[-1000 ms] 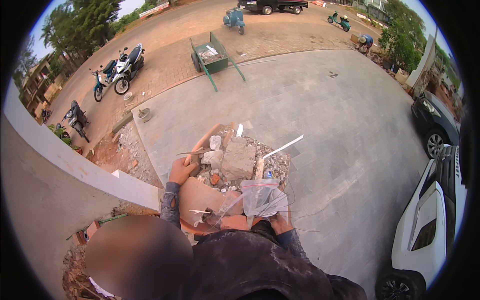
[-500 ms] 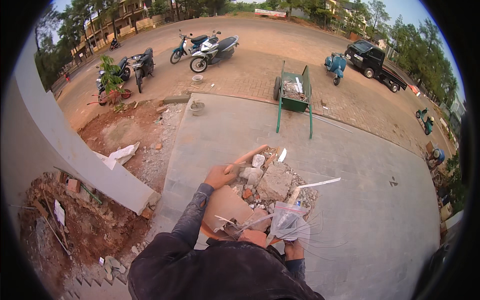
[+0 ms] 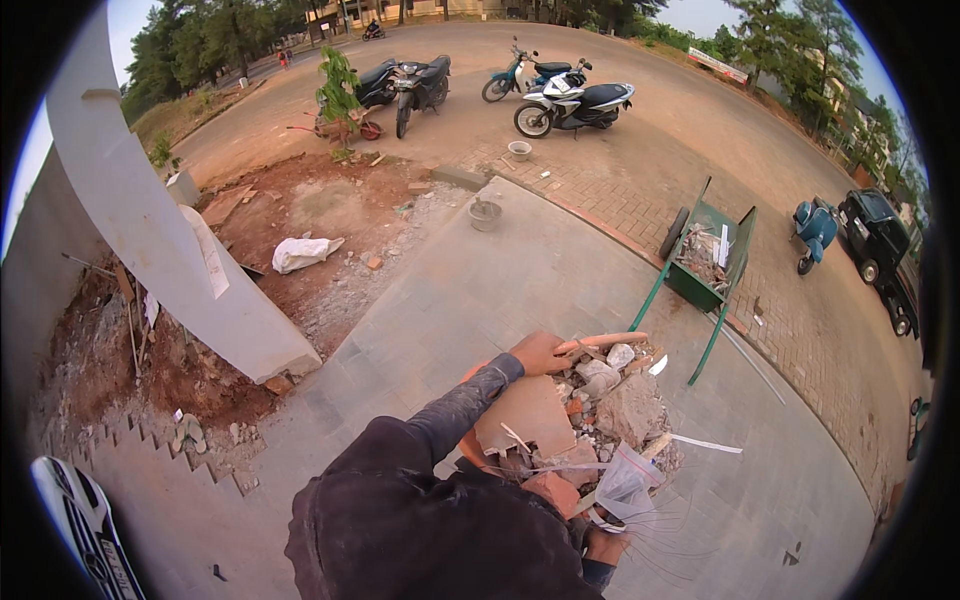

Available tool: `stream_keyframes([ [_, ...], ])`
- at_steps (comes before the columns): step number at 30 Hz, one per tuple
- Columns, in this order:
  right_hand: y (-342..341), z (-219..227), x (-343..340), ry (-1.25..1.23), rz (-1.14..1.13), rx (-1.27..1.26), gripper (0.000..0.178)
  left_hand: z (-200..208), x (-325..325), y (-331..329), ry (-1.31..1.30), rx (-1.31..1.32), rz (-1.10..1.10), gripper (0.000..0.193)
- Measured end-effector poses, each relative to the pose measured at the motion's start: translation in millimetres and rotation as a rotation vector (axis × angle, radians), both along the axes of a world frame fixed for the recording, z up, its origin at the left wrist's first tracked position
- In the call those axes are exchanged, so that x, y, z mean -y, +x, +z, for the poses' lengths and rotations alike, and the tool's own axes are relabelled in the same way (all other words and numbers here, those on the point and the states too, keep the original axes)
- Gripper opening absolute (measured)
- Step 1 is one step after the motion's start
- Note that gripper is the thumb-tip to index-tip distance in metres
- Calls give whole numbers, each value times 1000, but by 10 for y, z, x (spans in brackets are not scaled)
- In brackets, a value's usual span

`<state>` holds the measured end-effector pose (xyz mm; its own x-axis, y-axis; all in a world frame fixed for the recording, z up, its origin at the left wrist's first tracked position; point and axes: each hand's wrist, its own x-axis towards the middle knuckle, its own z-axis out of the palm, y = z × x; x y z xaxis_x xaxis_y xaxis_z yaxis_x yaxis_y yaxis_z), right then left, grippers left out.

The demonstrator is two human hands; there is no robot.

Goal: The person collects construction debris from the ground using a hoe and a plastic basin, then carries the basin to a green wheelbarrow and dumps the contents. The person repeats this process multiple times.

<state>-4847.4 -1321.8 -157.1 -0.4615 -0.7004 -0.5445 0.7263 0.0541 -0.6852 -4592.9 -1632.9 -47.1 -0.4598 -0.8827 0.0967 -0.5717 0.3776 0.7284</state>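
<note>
Chg. vs. 0.5 s ago: your view has swung L. The green metal two-handled handcart (image 3: 697, 290), used here as ref. pt., now sits farther R in your view, and the round-rimmed orange tub (image 3: 612, 340) shows closer to its handles. Part of a white car front (image 3: 92, 515) has come in on the near L, well apart from the handcart. Your L hand is unchanged on the rim.

Tub loc.: your side of the handcart, just short of its handles in view, over grey paving (image 3: 400, 345). Whether the base is clear of the paving: cannot tell.

Grip: your L hand (image 3: 538, 354) is clenched on the tub's rim, on the side toward the handcart. Your R hand (image 3: 606, 545) is at the tub's near edge, the side away from the handcart; fingers mostly hidden, so closure cannot be confirmed.

Tub cond.: heaped w/ mixed rubble. Flat tan slab (image 3: 525, 415) on the side away from the handcart; rough grey concrete block (image 3: 632, 410) nearer it; brick-red chunk (image 3: 553, 492) by your torso, w/ clear plastic bag (image 3: 628, 480) beside it, near your R hand. Narrow white strip (image 3: 705, 443) and thin dark wires (image 3: 690, 540) overhang the edge.
</note>
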Motion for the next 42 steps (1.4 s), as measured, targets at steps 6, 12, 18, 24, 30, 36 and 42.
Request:
stream_keyframes([
  [6, -1762, -463, 1400, -1, 94, -126, 31, -515, 1226, -1532, 42, -65, 70, 37],
  [12, -3233, -712, 2699, 74, 262, -257, 26, -755, 2246, -2629, 5, -38, 165, 39],
  [18, -4733, -1238, 4142, 198, 783, -1031, 21, -998, 3680, -3705, 25, -80, 192, 38],
  [24, -5335, -1001, 6189, -62, 370, -302, 19, -1159, 5339, -4719, 128, -75, 240, 29],
  [30, -6175, -1079, 7479, -64, 89, 39, 23, -1631, 6724, -5566, 84, -113, 211, 26],
  [36, -7222, -1195, 8975, -196, 58, 24, 27, -1858, 8114, -6651, 101, 33, 257, 23],
  [42, -8250, -1176, 10325, -54, 50, 98, 24, -2158, 9345, -7675, 118, -116, 278, 25],
])
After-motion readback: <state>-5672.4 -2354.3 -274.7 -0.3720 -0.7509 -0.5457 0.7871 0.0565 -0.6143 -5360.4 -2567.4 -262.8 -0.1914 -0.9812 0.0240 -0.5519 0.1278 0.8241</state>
